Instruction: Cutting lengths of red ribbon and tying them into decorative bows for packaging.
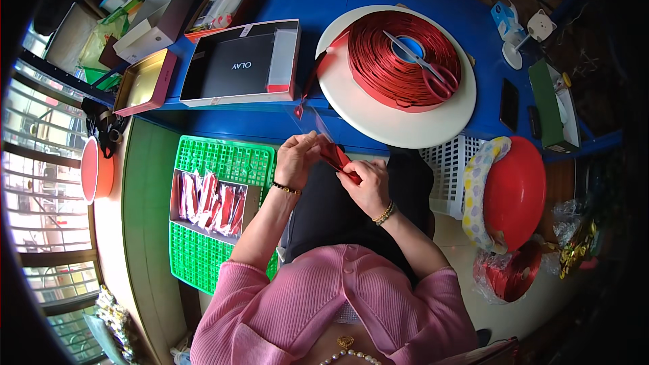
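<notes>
Both my hands meet over my lap, in front of the blue table [284, 125]. My left hand [296, 157] pinches the upper end of a small red ribbon piece [334, 156], with a clear plastic sleeve [312, 120] sticking up above it. My right hand [368, 186] grips the lower end of the same red piece. A big roll of red ribbon [385, 67] lies on a round white board [405, 122] on the table, and red-handled scissors [433, 74] rest on the roll.
A green crate [226, 159] at my left carries a small box [251, 206] of finished red pieces. Open gift boxes [240, 61] stand on the table's left. A white basket [451, 169], a red bowl [517, 189] and another red ribbon roll [514, 274] sit at my right.
</notes>
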`<state>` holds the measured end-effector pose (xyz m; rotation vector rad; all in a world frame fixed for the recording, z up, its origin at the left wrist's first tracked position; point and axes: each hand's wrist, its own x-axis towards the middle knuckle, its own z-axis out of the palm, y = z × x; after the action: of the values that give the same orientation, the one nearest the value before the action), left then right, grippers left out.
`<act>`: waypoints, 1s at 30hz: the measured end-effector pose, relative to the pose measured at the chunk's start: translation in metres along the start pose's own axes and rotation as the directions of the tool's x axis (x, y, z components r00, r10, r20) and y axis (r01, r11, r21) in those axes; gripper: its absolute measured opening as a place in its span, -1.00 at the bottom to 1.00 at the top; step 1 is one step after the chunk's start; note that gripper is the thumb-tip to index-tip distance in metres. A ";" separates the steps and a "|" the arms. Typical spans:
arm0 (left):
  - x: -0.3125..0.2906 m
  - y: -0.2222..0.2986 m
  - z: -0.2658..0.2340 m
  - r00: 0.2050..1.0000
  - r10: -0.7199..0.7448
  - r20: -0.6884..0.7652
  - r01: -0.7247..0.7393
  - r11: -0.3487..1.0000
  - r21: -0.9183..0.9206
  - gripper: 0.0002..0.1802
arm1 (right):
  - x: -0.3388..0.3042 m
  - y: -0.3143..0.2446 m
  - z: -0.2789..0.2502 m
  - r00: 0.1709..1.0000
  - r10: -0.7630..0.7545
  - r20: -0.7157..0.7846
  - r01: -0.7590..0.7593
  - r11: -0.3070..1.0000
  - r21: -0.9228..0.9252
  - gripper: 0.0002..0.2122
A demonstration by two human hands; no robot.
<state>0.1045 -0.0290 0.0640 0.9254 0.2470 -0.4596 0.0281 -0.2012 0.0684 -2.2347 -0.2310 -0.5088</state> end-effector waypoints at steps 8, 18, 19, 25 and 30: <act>-0.025 -0.030 0.031 0.992 0.101 -0.070 -0.084 0.973 0.215 -0.89 | 0.006 0.001 0.004 0.995 -0.001 -0.097 -0.003 0.999 -0.043 -0.82; -0.008 -0.019 0.039 0.990 0.026 0.138 -0.005 0.989 -0.150 -0.74 | 0.002 -0.012 0.012 0.999 -0.011 -0.052 0.010 1.000 -0.029 -0.80; -0.007 -0.019 0.038 0.994 0.016 0.111 0.004 0.984 -0.179 -0.76 | 0.001 -0.014 0.012 0.998 -0.024 -0.055 0.021 0.999 -0.042 -0.77; 0.008 -0.014 0.010 0.988 -0.149 -0.043 0.130 0.948 -0.291 -0.75 | -0.017 -0.007 -0.003 0.982 -0.179 0.063 0.185 0.975 -0.119 -0.32; 0.005 -0.017 0.002 0.978 -0.207 -0.030 0.187 0.931 -0.312 -0.75 | -0.016 0.003 0.005 0.960 -0.278 0.042 0.281 0.937 -0.207 -0.51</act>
<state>0.1008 -0.0404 0.0510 0.6112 0.4593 -0.5599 0.0156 -0.1993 0.0564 -2.4258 -0.5294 -0.6995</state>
